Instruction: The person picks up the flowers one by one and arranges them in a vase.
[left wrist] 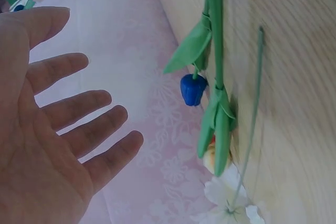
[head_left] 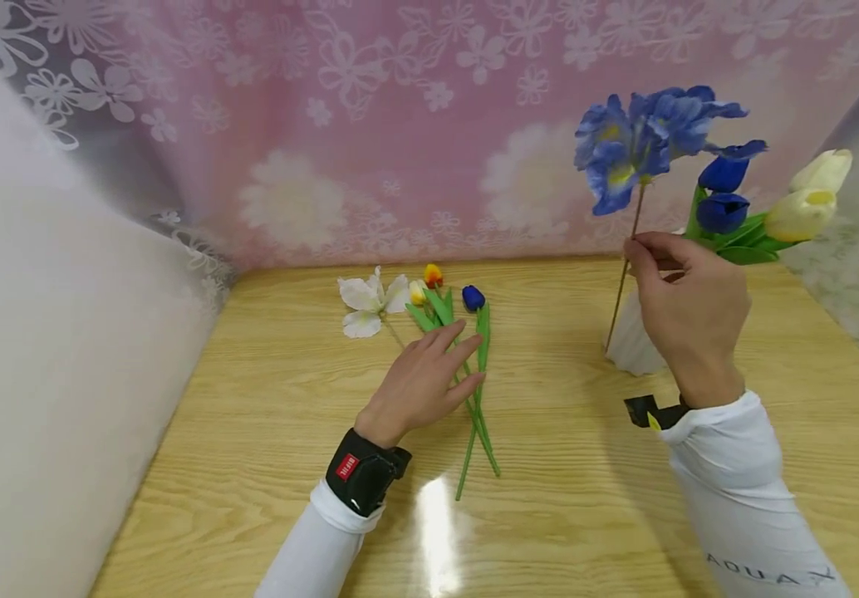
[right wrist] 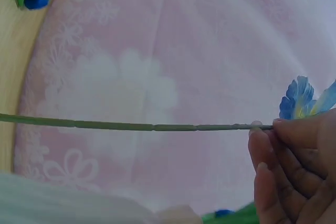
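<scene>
A pink flowered curtain (head_left: 400, 158) backs a wood-grain desk (head_left: 250, 465), with a blue flower (head_left: 652, 149) held up over its right side.
The right hand (head_left: 694, 307) has its grip closed, thumb and forefinger pinching the thin stem (head_left: 616, 309) of the blue flower, whose bloom sits at eleven o'clock from that hand; the stem slants down to the left edge of a white vase (head_left: 634, 342) at eight o'clock, and whether they touch cannot be told. Blue tulips (head_left: 724, 213) rise behind the hand at one o'clock, cream tulips (head_left: 801, 214) at two. The left hand (head_left: 424, 378) holds nothing, its fingers spread above crossed green stems (head_left: 477, 415). From it, a white flower (head_left: 360, 296) lies at eleven o'clock, a pale yellow tulip (head_left: 418, 292) and an orange-red tulip (head_left: 433, 274) at twelve, and a loose blue tulip (head_left: 473, 298) at one.
</scene>
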`<control>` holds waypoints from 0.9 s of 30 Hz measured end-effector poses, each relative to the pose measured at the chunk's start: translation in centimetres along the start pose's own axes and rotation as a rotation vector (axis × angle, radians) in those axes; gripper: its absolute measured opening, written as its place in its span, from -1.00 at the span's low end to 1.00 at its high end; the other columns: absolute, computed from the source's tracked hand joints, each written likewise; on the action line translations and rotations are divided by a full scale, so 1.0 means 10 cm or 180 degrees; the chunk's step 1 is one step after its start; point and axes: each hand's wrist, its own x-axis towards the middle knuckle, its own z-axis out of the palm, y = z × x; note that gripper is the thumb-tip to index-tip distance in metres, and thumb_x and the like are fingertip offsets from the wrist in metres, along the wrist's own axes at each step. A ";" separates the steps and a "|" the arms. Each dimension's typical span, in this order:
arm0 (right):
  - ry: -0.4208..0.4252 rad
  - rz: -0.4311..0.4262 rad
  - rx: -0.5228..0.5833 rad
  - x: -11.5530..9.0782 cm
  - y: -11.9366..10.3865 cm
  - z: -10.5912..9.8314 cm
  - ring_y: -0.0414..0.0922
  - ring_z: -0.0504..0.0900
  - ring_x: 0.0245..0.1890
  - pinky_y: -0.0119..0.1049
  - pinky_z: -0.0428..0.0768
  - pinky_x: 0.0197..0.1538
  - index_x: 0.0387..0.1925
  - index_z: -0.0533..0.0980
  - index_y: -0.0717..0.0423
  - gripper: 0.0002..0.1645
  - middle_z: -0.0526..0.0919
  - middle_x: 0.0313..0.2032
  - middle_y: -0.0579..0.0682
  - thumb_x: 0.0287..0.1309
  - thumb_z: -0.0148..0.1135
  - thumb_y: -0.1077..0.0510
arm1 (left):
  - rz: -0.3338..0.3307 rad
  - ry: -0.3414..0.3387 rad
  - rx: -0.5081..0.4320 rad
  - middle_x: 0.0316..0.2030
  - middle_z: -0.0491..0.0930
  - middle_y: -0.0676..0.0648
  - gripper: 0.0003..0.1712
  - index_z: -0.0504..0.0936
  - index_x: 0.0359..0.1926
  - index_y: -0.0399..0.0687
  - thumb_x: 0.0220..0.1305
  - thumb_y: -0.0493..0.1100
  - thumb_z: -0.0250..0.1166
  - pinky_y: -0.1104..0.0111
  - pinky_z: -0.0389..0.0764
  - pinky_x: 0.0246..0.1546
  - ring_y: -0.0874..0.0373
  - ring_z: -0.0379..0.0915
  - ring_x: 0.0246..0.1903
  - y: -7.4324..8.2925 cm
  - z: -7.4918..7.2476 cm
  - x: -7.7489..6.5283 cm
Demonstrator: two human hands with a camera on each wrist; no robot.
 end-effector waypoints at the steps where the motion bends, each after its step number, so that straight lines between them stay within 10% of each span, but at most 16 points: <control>1: 0.0059 0.0039 -0.0031 0.00 0.00 -0.04 -0.76 0.33 -0.48 -0.74 0.28 -0.38 -0.17 0.72 0.08 -0.65 0.73 -0.35 0.05 0.23 0.22 -0.06 | 0.0015 0.0012 -0.0016 0.35 0.23 -0.16 -0.44 0.39 0.33 0.03 0.41 0.13 0.08 0.05 0.36 0.16 -0.03 0.19 0.30 0.01 0.00 0.00; 14: 0.0677 0.0184 0.0132 -0.01 0.00 -0.33 -0.68 0.45 -0.44 -0.68 0.32 -0.39 -0.27 0.73 0.18 -0.72 0.73 -0.34 0.06 0.13 0.32 0.05 | 0.0135 0.0055 0.0006 0.35 0.23 -0.18 -0.43 0.40 0.33 0.00 0.41 0.11 0.09 0.06 0.37 0.15 -0.05 0.21 0.29 0.04 -0.02 0.05; 27: 0.1097 -0.0229 0.0473 0.08 0.05 -0.43 -0.56 0.55 -0.43 -0.70 0.44 -0.31 -0.29 0.74 0.09 -0.81 0.72 -0.36 -0.11 0.15 0.25 0.17 | 0.0324 0.0164 -0.0035 0.35 0.23 -0.18 -0.39 0.33 0.38 0.02 0.42 0.15 0.06 0.11 0.32 0.21 -0.04 0.18 0.31 0.13 -0.05 0.17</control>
